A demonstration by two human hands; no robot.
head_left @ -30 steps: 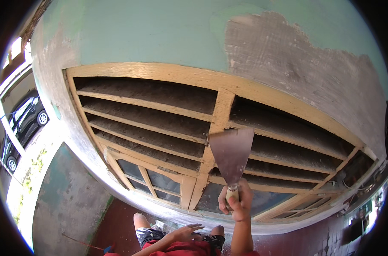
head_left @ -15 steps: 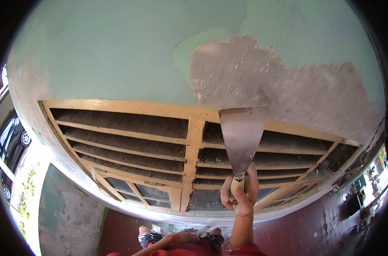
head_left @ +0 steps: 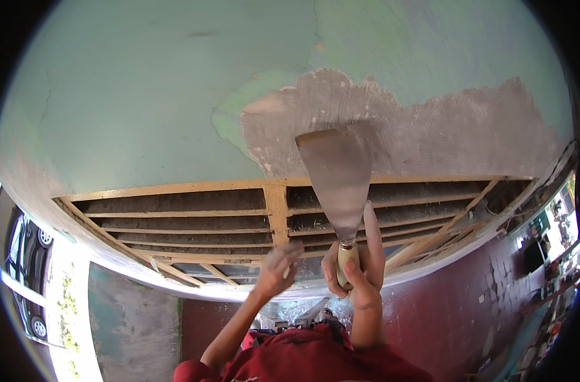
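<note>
My right hand grips the pale handle of a wide putty knife, index finger extended along the blade's side. The blade's tip lies over a rough grey stripped patch in the green painted wall. My left hand is raised in front of the yellow wooden vent frame, lower than the blade, its fingers bent and smeared by motion. Below the blade, dark, dusty louvre slats span both sides of the frame's central post.
Past the vent, a maroon floor lies beside a weathered grey-green low surface. A black car stands in bright light at the far left. Cables and cluttered objects line the right edge.
The view has tilted up the wall, so the vent sits lower in the picture. The knife has risen onto the grey patch. My left hand has lifted from beside my body toward the vent.
</note>
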